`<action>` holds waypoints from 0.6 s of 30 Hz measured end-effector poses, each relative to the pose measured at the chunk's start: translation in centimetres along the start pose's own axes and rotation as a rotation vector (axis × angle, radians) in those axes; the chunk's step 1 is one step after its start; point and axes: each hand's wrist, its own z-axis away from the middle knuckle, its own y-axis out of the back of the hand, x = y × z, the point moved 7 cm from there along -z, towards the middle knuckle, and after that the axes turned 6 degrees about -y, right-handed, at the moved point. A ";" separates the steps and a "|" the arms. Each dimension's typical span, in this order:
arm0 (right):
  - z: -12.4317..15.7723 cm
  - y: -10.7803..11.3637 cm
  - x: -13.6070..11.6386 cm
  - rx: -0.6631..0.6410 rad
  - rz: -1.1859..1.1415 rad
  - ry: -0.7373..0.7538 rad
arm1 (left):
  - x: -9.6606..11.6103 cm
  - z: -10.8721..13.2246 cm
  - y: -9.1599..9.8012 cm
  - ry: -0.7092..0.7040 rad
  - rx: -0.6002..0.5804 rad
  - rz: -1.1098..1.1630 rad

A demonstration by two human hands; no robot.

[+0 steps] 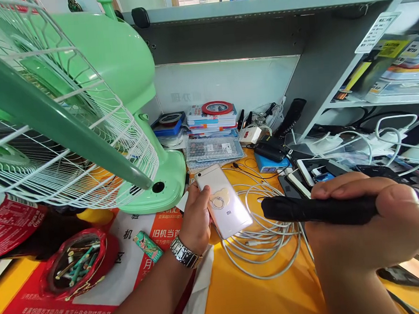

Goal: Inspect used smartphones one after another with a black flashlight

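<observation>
Black object [317, 210], kind unclear, is gripped at 4 o'clock by right hand [390, 235]. Phone [231, 213], back up, is held at 6 o'clock by left hand [195, 220], thumb on back; should be steadied lightly, without snagging coiled cable [273, 241] at 5 o'clock.

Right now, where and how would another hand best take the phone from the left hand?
Probably by the right long edge of the phone, coming from the right, thumb on its back and fingers beneath. The left hand grips the opposite edge, leaving this one free, and the slim, flat body suits a light pinch.
</observation>
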 end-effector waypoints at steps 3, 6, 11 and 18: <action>0.2 0.0 -0.1 -0.021 -0.040 0.010 | -0.2 0.0 0.1 0.018 0.022 0.034; 0.3 -0.1 0.0 -0.039 -0.051 0.019 | -0.4 -0.1 0.4 0.035 0.046 0.067; 0.3 -0.2 -0.1 -0.048 -0.064 0.061 | -0.5 -0.1 0.5 0.082 0.071 0.137; 0.2 -0.2 -0.2 -0.025 -0.069 0.106 | -0.3 -0.3 -0.3 0.120 0.019 0.262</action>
